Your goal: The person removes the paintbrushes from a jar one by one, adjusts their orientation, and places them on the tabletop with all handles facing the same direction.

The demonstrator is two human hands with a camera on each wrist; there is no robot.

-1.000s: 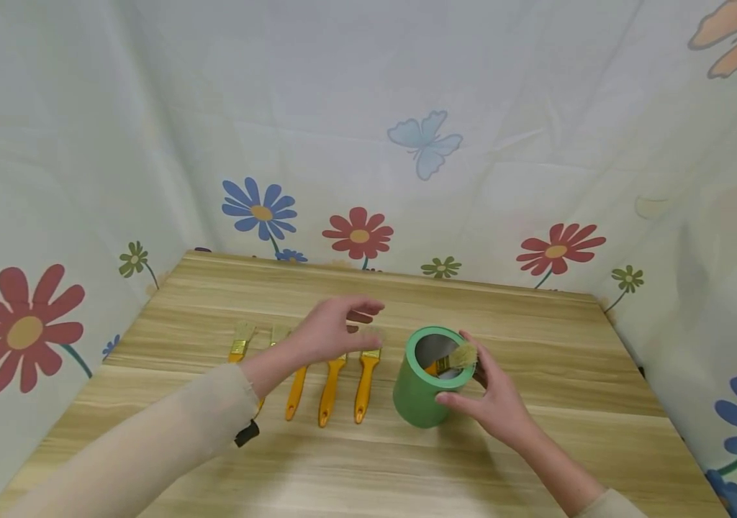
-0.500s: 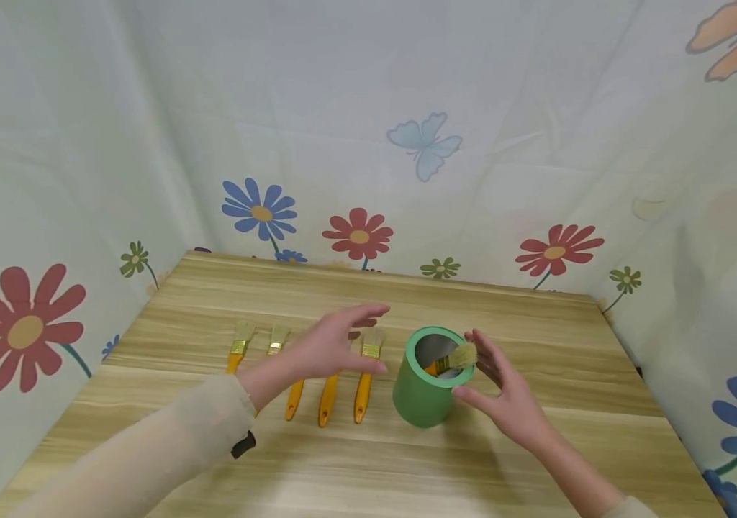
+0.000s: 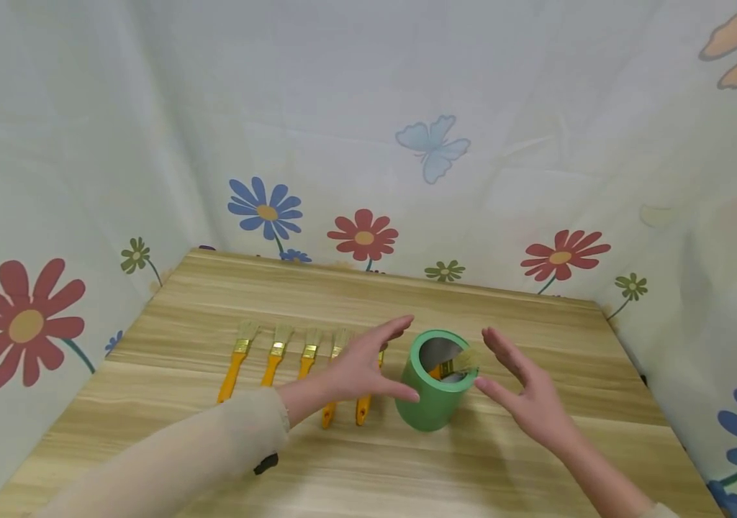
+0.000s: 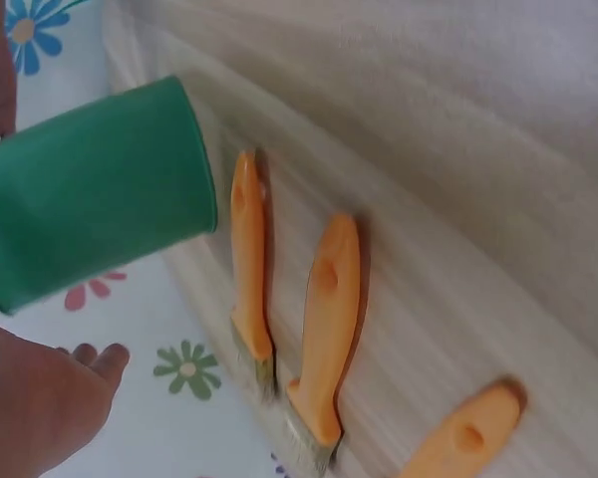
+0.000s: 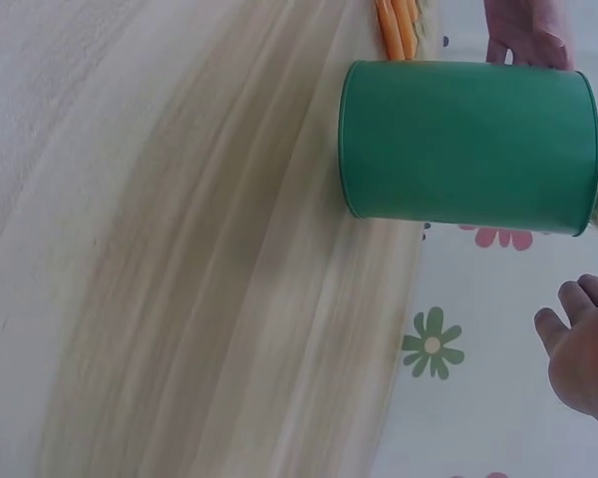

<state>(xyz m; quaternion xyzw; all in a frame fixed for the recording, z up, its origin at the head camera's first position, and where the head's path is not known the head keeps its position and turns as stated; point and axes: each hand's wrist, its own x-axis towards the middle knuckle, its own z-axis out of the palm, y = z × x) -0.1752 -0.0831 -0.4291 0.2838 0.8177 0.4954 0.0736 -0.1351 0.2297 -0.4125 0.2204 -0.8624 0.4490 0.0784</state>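
Observation:
A green cylindrical can (image 3: 430, 406) stands upright on the wooden table, a paintbrush (image 3: 448, 368) leaning inside it with bristles over the right rim. Just left of the can is my left hand (image 3: 358, 367), thumb and fingers spread apart and holding nothing. On the can's other side my right hand (image 3: 533, 399) is likewise spread, a small gap between it and the can in the right wrist view. Several orange-handled paintbrushes (image 3: 232, 374) lie in a row to the left, partly hidden by my left hand and forearm. Two whole handles, one an orange handle (image 4: 331, 299), show in the left wrist view.
The wooden table (image 3: 537, 460) reaches back to a white cloth (image 3: 317, 108) printed with flowers and butterflies, which also hangs at both sides. A small black object (image 3: 266, 463) shows below my left sleeve.
My left hand has moved right, from over the brushes to beside the can. My right hand has let go of the can's rim and drawn back to the right. The can stays put.

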